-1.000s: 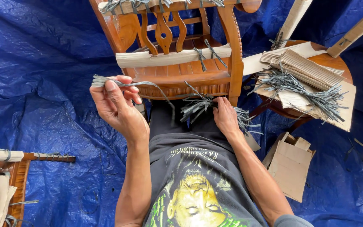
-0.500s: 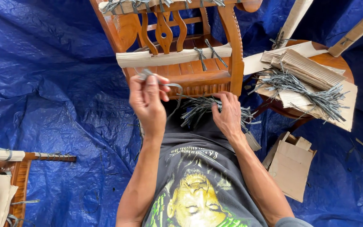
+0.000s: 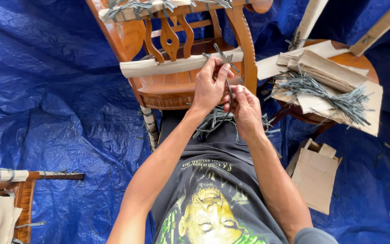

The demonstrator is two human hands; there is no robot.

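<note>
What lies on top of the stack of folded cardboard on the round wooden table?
A loose bundle of grey ties lies across the cardboard stack. The round table beneath is mostly covered; only its rim shows.

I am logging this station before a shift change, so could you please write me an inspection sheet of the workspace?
Surface: blue tarpaulin, creased, covers the floor.
Job's things: wooden chair lying against the lap, a cardboard strip across it; grey strap at the hands; loose straps on the lap.
Clutter: cardboard stack and strap bundle on a round stool; folded carton; wrapped furniture part.
Grippers: left hand and right hand both pinch the strap.
Cables: nothing seen.
Surroundings: nothing seen.
</note>
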